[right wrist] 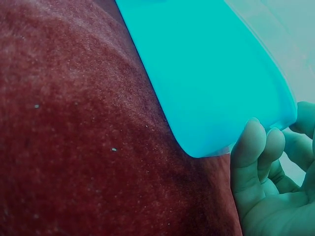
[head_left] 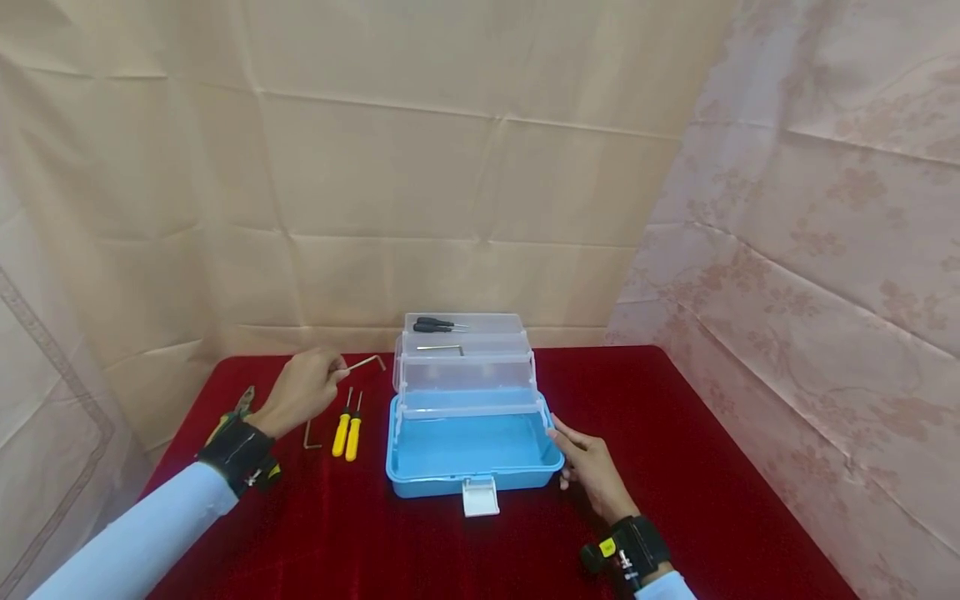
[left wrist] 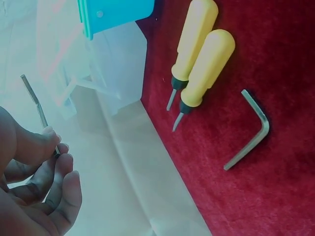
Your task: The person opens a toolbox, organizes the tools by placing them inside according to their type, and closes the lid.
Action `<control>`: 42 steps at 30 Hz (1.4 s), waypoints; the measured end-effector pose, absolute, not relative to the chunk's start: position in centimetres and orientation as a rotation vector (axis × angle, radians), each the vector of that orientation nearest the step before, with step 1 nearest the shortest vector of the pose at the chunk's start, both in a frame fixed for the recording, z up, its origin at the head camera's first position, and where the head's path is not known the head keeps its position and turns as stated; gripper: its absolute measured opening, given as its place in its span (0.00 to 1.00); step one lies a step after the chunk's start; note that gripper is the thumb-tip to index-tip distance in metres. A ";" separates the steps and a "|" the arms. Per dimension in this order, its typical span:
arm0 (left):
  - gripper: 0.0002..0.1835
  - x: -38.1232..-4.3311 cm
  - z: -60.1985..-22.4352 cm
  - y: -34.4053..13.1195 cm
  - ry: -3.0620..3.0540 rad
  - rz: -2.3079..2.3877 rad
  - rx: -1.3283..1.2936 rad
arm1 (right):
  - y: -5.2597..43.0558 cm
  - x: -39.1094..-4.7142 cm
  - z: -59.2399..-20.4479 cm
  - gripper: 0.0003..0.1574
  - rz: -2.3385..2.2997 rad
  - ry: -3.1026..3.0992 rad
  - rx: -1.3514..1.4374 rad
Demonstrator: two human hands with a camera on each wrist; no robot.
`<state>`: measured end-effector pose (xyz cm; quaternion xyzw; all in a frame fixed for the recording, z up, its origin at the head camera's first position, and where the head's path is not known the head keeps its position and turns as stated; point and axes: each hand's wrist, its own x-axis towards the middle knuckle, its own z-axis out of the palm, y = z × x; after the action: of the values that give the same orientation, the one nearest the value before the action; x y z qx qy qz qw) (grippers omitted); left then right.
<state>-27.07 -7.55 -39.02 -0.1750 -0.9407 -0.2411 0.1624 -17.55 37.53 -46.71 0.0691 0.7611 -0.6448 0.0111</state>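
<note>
Between thumb and fingertips my left hand pinches an L-shaped hex key, raised over the table left of the blue toolbox. The left wrist view shows the same hex key pointing away from the fingers. My right hand grips the toolbox's right side, thumb by the rim and fingertips against the outer wall. The lid stands open with clear trays unfolded. Black screwdrivers and another hex key lie in the upper trays.
Two yellow-handled screwdrivers lie left of the toolbox, with a hex key beside them. Pliers are partly hidden behind the left wrist. A white latch hangs at the box's front. Red cloth covers the table; curtains surround it.
</note>
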 end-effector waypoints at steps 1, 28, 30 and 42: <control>0.03 -27.1 -38.9 -7.4 -2.686 -0.681 -0.503 | 37.5 -17.6 -46.7 0.36 -2.013 2.374 0.218; 0.05 -27.7 -38.5 -5.9 -2.678 -0.736 -0.548 | 37.5 -17.6 -46.7 0.35 -2.015 2.378 0.238; 0.06 -27.7 -38.5 -5.8 -2.676 -0.742 -0.554 | 37.5 -17.6 -46.6 0.34 -2.015 2.381 0.241; 0.05 -28.0 -38.4 -5.4 -2.656 -0.770 -0.593 | 37.5 -17.5 -46.8 0.37 -2.001 2.390 0.240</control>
<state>-28.01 -5.43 -38.41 -0.2070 -0.9276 -0.2689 0.1561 -17.52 37.46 -46.82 0.0769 0.7644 -0.6400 0.0074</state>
